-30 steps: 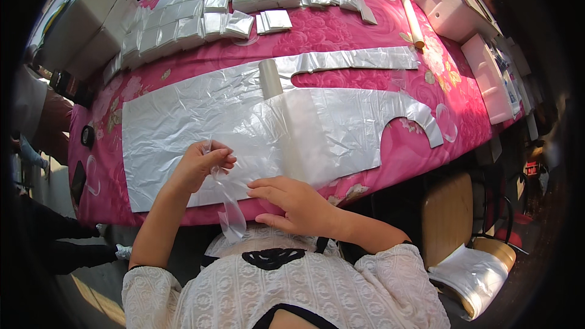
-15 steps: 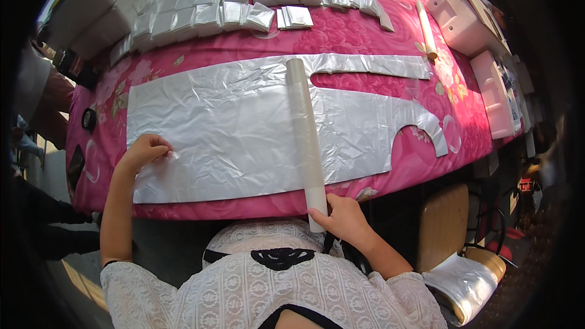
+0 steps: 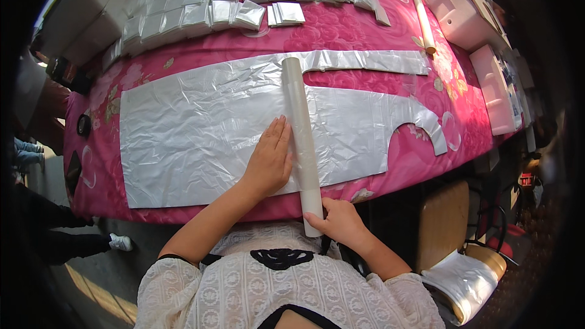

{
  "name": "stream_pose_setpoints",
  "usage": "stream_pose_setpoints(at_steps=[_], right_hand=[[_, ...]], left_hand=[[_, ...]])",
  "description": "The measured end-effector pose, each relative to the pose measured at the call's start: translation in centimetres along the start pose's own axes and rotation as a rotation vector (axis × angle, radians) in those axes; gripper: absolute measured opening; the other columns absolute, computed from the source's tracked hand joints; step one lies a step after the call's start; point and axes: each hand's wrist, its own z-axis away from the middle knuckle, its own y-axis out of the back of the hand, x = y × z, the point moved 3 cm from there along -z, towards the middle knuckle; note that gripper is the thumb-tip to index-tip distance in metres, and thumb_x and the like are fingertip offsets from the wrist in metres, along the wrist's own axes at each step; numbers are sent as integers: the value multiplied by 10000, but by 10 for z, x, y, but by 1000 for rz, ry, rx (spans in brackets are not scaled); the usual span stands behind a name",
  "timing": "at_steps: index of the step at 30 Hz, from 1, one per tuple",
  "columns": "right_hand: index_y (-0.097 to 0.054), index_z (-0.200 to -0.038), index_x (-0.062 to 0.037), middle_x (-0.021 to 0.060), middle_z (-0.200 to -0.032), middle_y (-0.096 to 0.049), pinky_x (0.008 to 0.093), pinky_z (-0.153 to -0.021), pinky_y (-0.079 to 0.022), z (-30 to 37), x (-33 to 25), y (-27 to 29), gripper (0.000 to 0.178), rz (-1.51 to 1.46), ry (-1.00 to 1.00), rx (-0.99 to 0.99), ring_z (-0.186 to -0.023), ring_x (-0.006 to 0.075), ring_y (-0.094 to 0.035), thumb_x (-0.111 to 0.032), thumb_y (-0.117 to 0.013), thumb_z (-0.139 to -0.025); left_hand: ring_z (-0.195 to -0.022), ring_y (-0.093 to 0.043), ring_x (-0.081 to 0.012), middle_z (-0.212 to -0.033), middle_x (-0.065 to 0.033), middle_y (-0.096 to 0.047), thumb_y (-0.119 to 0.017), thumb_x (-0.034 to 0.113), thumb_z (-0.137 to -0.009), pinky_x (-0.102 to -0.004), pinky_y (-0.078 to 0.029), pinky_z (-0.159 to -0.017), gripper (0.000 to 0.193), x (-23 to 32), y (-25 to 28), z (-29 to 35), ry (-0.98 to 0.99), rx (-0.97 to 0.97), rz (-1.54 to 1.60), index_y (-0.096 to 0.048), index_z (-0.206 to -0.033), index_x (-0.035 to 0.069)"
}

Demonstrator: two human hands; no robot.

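A thin, wrinkled white plastic apron (image 3: 183,140) lies spread flat across the table, its cut-out neck and strap end toward the right. Across it rests a long pale roll (image 3: 300,122), its near end sticking out past the table's front edge. My right hand (image 3: 341,219) grips that near end, thumb on top. My left hand (image 3: 269,157) lies flat on the plastic with fingers stretched out, just left of the roll's middle; whether it touches the roll I cannot tell.
Folded plastic packets (image 3: 183,21) are stacked along the far side of the pink flowered tablecloth (image 3: 341,30). A second roll (image 3: 424,24) and foam boxes (image 3: 466,18) stand at right. A tape roll (image 3: 84,124) sits at left. A wooden chair (image 3: 445,225) holds folded plastic.
My left hand has let go of the apron's left part and moved right, opening flat beside the roll. My right hand stays on the roll's near end. A person's shoe has appeared at lower left.
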Motion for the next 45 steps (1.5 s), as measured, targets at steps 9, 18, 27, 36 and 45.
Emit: stream_pose_setpoints(at_steps=[9, 18, 27, 36, 45], right_hand=[[-640, -710, 40, 195, -647, -608, 376, -611, -474, -93, -15, 53, 631, 0, 51, -147, -610, 316, -608, -550, -472, -853], [-499, -1028, -3, 108, -937, -585, 322, -809, -481, -249, -20, 75, 297, -1587, -32, 115, -899, 208, -584, -270, -517, -899], [-549, -1150, -25, 146, -1257, -525, 442, -983, -388, -224, 38, 214, 372, -1910, 854, -94, -1165, 279, -503, -253, -360, -924], [-531, -787, 45, 204, -728, -558, 409, -656, -409, -183, -190, 24, 414, -524, 581, 151, -669, 316, -512, -345, -473, -912], [-337, -1319, 50, 225, -1386, -331, 433, -1076, -214, -179, -253, -190, 583, -7, 793, -212, -1314, 384, -247, -317, -474, -887]], left_hand=[[-1353, -157, -382, -1420, -290, -199, -381, 165, -820, -449, -102, -1106, 622, -2, -18, 1, 59, -116, -218, -218, -1336, -142], [-1348, -172, -385, -1412, -292, -221, -381, 178, -825, -449, -113, -1106, 615, -1, -17, -1, 61, -143, -258, -239, -1321, -157], [-1344, -192, -377, -1403, -295, -240, -376, 188, -834, -435, -122, -1106, 610, -1, -18, -1, 47, -117, -227, -245, -1318, -159], [-1341, -203, -382, -1397, -313, -233, -404, 193, -847, -456, -141, -1096, 611, -6, -19, 2, -49, -123, -216, -242, -1321, -156], [-1344, -201, -370, -1413, -284, -225, -409, 204, -806, -464, -142, -1097, 647, -8, -43, -1, -40, -16, -187, -241, -1331, -135]])
